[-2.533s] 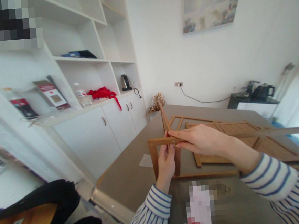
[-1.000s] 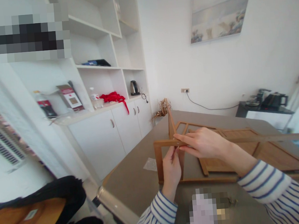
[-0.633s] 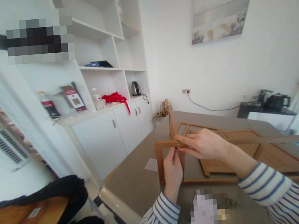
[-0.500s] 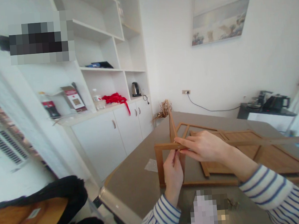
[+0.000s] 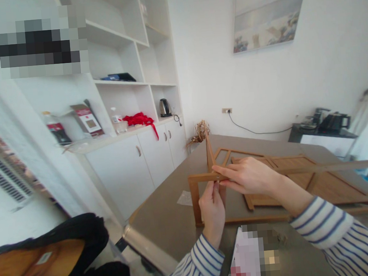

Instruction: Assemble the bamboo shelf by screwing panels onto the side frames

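A light-brown wooden frame (image 5: pixel 195 197) stands on the grey table (image 5: pixel 164 216), with a long rail running off to the right. My right hand (image 5: pixel 247 176) lies along the top rail near its left corner, fingers closed on it. My left hand (image 5: pixel 212 210) reaches up from below to the same joint, thumb and fingers pinched on something thin that I cannot make out. Flat wooden panels (image 5: pixel 305 179) of the same colour lie on the table behind the frame.
White cabinets and shelves (image 5: pixel 128 117) line the left wall, holding a kettle (image 5: pixel 164 108), a red cloth (image 5: pixel 138 118) and boxes. A black and brown bag (image 5: pixel 43 259) sits at lower left. A side table with black appliances (image 5: pixel 326 124) stands at far right.
Both hands stay at the same joint of the frame. The left hand's fingers have shifted slightly under the rail. The view has drifted a little.
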Demonstrator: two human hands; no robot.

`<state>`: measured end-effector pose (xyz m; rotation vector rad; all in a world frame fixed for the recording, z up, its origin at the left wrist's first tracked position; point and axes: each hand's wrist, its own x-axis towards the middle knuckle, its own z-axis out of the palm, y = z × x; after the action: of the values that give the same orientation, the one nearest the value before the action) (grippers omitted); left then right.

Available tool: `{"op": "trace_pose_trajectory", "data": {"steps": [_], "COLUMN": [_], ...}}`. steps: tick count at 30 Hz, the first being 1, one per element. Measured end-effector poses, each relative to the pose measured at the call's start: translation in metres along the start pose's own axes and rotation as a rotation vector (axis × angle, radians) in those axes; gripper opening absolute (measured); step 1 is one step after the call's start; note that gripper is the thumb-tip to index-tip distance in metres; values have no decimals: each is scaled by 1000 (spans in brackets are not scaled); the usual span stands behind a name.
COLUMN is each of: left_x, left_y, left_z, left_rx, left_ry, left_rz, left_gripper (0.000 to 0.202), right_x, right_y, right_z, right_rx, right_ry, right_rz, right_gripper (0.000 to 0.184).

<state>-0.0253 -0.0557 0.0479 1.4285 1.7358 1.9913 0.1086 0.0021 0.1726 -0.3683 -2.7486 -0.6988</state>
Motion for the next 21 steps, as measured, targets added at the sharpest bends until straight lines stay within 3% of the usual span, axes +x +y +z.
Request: {"op": "trace_pose_trajectory", "data": {"steps": [9,18,21], "left_x": [-1,-10,-15], "left_y": [-6,-7,-10], "left_z": [0,0,0], "left_rx": [17,-123,-146], "left_ry": [15,-6,-34], "left_rz": [14,-64,1], "left_gripper": [31,36,38], "right_x": [0,1,1], "right_y": [-1,-2,-3], "right_z": [-1,0,-1], "right_rx": [-23,3,25], "right_ry": [10,35,48], "right_rz": [-3,-1,11], "right_gripper": [46,41,40]}}
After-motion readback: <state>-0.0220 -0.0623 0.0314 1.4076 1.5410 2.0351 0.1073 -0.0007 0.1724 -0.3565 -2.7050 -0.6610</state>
